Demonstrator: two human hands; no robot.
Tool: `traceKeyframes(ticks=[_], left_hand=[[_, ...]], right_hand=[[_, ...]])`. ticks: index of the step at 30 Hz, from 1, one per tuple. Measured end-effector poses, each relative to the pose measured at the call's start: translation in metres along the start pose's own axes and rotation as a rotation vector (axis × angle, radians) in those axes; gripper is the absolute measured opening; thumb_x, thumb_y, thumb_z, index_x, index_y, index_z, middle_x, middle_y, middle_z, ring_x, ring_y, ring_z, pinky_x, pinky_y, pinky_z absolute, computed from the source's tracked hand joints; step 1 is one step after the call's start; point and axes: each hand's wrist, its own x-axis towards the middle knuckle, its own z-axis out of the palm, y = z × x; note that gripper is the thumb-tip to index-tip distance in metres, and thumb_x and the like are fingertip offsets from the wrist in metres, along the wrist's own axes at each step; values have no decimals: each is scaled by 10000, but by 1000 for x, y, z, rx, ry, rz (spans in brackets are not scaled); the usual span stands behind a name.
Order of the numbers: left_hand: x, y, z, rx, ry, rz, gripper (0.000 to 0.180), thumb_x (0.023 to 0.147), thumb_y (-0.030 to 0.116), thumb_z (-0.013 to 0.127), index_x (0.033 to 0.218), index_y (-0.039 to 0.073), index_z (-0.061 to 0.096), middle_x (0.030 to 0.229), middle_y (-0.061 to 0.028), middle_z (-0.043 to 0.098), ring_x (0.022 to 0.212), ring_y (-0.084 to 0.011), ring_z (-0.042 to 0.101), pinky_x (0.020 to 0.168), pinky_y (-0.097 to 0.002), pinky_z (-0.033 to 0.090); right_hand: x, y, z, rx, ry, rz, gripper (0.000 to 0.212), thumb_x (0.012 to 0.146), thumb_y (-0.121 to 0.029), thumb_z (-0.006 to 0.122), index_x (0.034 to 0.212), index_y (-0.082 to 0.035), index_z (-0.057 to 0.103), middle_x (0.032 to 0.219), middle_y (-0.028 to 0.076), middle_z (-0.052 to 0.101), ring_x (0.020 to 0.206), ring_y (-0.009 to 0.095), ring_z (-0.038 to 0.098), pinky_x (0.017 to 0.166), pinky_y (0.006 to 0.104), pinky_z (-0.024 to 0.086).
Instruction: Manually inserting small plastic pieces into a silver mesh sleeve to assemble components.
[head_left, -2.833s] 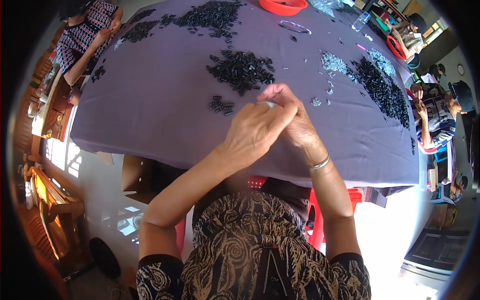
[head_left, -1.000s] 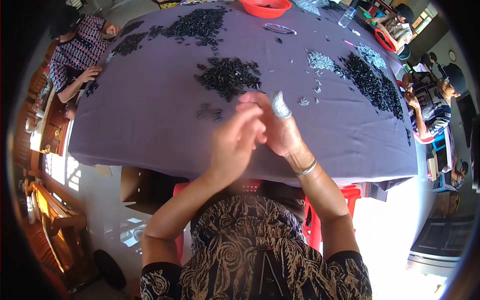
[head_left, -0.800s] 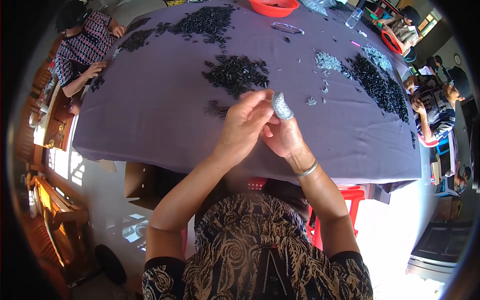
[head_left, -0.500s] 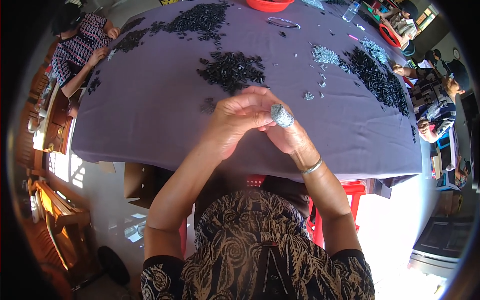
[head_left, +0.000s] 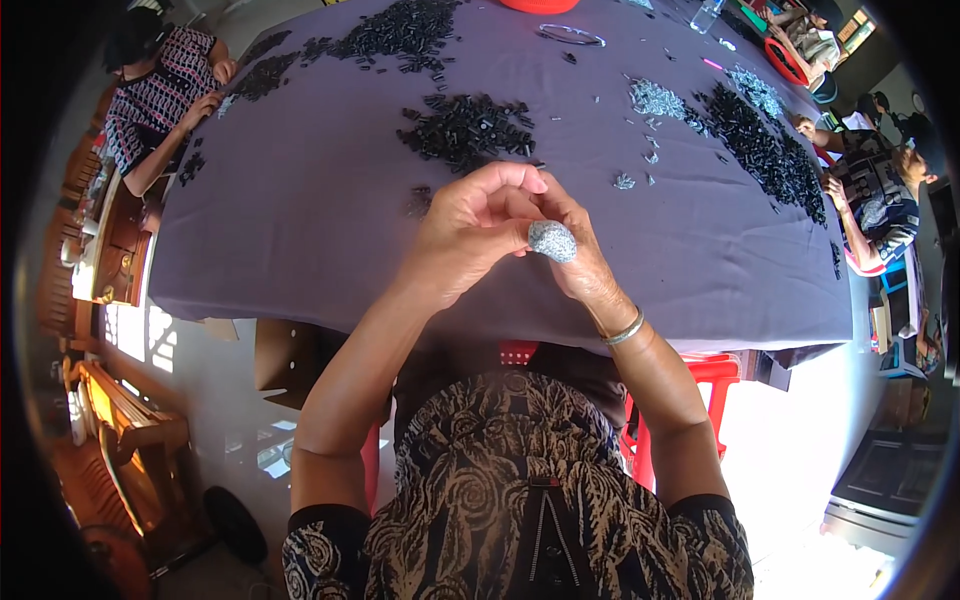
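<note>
Over the near part of the table, my left hand (head_left: 465, 225) and my right hand (head_left: 578, 258) are brought together, fingers curled. A rounded, silver-grey speckled lump (head_left: 552, 241) shows between them, against my right palm and touching my left thumb tip. Whether it is gripped or covers my right thumb tip I cannot tell. Anything pinched in my left fingers is hidden. Just beyond my hands lies a pile of small black tubular pieces (head_left: 465, 130), with a small dark cluster (head_left: 420, 200) beside my left hand.
The table has a purple-grey cloth (head_left: 300, 210). More black pieces (head_left: 400, 35) lie far left and right (head_left: 765, 145), near silvery small pieces (head_left: 658, 98). A clear bottle (head_left: 705, 18) and red basin (head_left: 540, 4) stand at the back. People sit left (head_left: 165, 85) and right (head_left: 880, 195).
The lump has shifted slightly left and down in view. My left fingers have lifted and curled over more. At the right, the co-worker's hand has moved to the black pile.
</note>
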Motion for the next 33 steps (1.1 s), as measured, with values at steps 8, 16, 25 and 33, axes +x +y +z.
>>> traceKeyframes(ticks=[8, 16, 25, 33], left_hand=[[-5, -13, 10, -225, -33, 64, 410, 795, 3, 693, 1075, 57, 400, 837, -92, 633, 800, -103, 592, 725, -256, 480], [3, -5, -8, 238, -285, 138, 376, 798, -47, 649, 1093, 10, 423, 826, -63, 623, 795, -104, 591, 750, -249, 474], [-19, -41, -1, -37, 308, 99, 265, 852, -11, 573, 1108, 37, 526, 1012, -73, 597, 854, -109, 580, 729, -258, 495], [-28, -61, 11, 345, 267, 381, 251, 788, -110, 633, 1008, -24, 550, 991, -60, 528, 882, -108, 573, 752, -224, 500]], right_hand=[[-10, -6, -1, 267, -281, 243, 725, 750, -370, 701, 1310, -35, 385, 1081, 65, 503, 968, 144, 516, 785, 258, 472], [-13, -18, 6, -106, -38, 68, 1034, 559, -242, 874, 1378, -40, 277, 1172, 95, 497, 1060, 188, 526, 899, 332, 463], [0, 26, 0, -469, 287, -274, 690, 708, -257, 791, 1238, -27, 413, 1043, 110, 550, 827, 184, 574, 709, 316, 506], [-2, 39, 5, -503, 445, -248, 369, 810, -26, 638, 1134, -33, 460, 935, 57, 544, 746, 104, 530, 666, 254, 484]])
